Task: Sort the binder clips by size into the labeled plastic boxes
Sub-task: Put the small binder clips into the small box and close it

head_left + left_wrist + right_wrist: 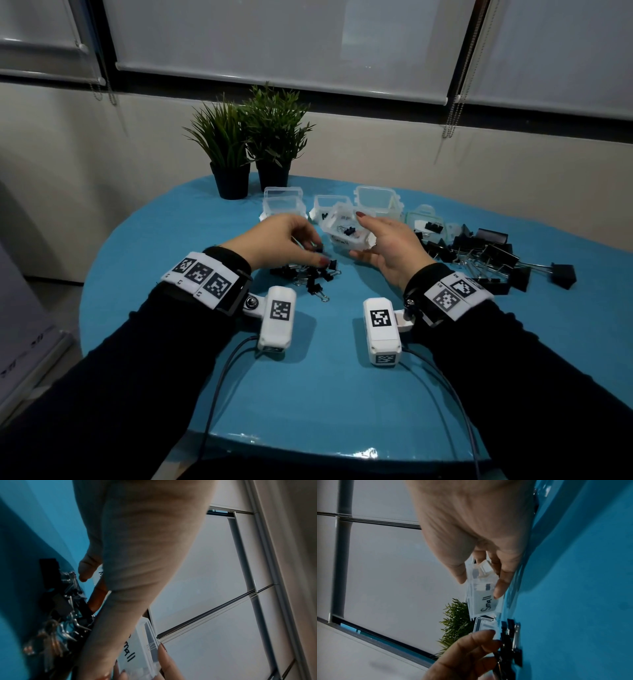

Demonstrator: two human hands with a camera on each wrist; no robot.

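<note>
The clear plastic box labelled "Small" (pixel 342 240) (pixel 483 602) is tilted just above the blue table, with a few small clips inside. My right hand (pixel 358 234) (pixel 479 580) grips it, thumb on the far rim and fingers underneath. To its left lies a pile of small black binder clips (pixel 313 277) (pixel 68 609) (pixel 510 642). My left hand (pixel 318 253) hovers over that pile with curled fingers and pinches a small clip between thumb and fingertips. Several large black binder clips (pixel 489 260) are heaped to the right.
Three more clear boxes (pixel 284 202) (pixel 330 205) (pixel 376 202) stand in a row behind the held one. A lid (pixel 424 222) with one clip on it lies at the right. Two potted plants (pixel 253 154) stand at the table's back edge. Cables run over the bare blue table (pixel 325 394) near me.
</note>
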